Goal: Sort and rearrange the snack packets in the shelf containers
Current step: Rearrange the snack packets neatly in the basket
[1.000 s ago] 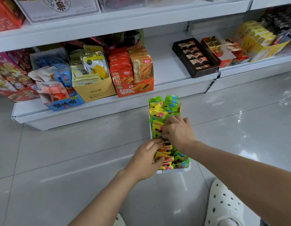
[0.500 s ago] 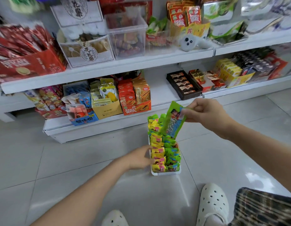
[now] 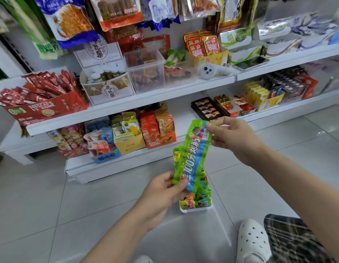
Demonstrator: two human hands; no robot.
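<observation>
Packet: green snack packet up in the air, above the white container on the floor.
Right hand: pinching the top end.
Left hand: pinching the bottom, stretching it flat, likely to read it.
Container: crammed with bright packets.

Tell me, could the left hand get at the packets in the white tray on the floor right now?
Probably not straight away. The left hand pinches the bottom of the green packet, which the right hand holds above the white tray. It would need to let go first.
</observation>
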